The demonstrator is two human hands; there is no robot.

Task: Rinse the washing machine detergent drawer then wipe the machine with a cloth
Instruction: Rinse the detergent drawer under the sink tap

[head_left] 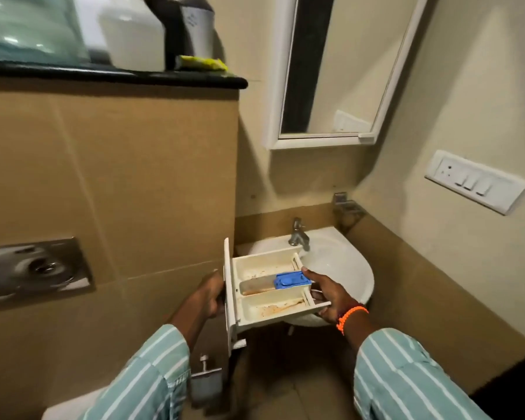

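Note:
I hold a white detergent drawer [264, 294] level in front of a small corner sink [343, 262]. It has three compartments with brown residue and a blue cap [290, 281] on the middle one. My left hand [208, 298] grips its front panel from behind. My right hand [331, 294], with an orange bracelet at the wrist, holds the drawer's rear end, thumb by the blue cap. The drawer's rear end overlaps the sink's left rim. A metal tap [299, 233] stands at the back of the sink, with no water visibly running. No washing machine or cloth is in sight.
A tiled half-wall with a chrome flush plate [34, 269] stands on the left. Its black ledge [134, 75] carries bottles and a yellow sponge [202, 62]. A mirror [337, 71] hangs above the sink, a switch panel [476, 180] is on the right wall, and a spray holder [205, 380] sits low.

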